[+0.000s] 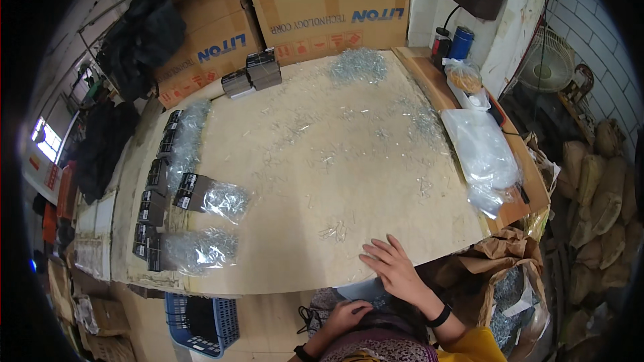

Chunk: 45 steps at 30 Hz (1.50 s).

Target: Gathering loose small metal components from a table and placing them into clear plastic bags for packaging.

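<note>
My right hand (391, 267) lies at the table's front edge, palm down with its fingers spread and nothing in them. Just left of its fingertips is a small cluster of thin metal pins (333, 232), perhaps nails. Below the edge, over my lap, my left hand (347, 315) is closed; whatever its curled fingers may hold is hidden. A pale bluish thing (362, 289) shows between that hand and the tabletop, its kind unclear. More pins (329, 157) lie scattered across the light wooden table (282, 255), with a denser heap (360, 66) at the back.
Clear bags of pins (201, 251) and banded black card stacks (153, 211) line the left side. Plastic bags (479, 154) lie on the right-hand board. Large cartons (329, 7) stand behind. A blue basket (201, 325) sits below; an open paper sack (516, 295) stands right.
</note>
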Tool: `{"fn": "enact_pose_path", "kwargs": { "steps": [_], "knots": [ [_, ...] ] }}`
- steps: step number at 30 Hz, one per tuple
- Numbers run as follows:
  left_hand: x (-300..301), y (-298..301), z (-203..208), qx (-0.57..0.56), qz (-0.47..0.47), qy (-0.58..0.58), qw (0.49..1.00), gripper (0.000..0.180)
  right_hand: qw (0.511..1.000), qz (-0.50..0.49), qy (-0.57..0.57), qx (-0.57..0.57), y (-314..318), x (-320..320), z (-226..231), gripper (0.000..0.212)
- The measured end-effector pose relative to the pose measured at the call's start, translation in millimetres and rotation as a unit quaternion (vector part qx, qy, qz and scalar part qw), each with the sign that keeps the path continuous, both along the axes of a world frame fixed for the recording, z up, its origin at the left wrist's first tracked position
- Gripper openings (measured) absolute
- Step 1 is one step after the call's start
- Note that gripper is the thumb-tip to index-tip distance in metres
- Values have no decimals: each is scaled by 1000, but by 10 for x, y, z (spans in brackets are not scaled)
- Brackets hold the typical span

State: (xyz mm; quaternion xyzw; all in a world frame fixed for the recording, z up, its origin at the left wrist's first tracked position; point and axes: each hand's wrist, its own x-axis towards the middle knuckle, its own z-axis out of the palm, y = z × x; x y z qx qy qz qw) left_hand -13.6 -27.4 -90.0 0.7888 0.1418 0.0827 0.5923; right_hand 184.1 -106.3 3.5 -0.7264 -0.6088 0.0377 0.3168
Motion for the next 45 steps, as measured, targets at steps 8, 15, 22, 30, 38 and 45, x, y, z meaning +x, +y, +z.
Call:
{"fn": "enact_pose_path", "kwargs": {
  "steps": [8,15,22,30,38,45],
  "knots": [
    [3,-10,-9,11,7,12,1000,12,989,-48,133,51,175,283,-168,54],
    [-3,16,-4,0,-6,18,1000,13,998,-44,-14,30,539,312,-107,57],
    [-6,-2,-34,-2,2,28,1000,13,990,-11,125,65,99,81,-174,40],
    [-23,-14,-74,29,-4,11,999,13,999,20,-12,48,129,-333,-145,29],
    [-31,-8,-48,1,-4,7,1000,13,987,19,104,120,76,-262,-145,25],
    [-21,11,-21,28,-14,-3,1000,13,996,-31,-74,43,568,-72,-74,35]
  ]
}}
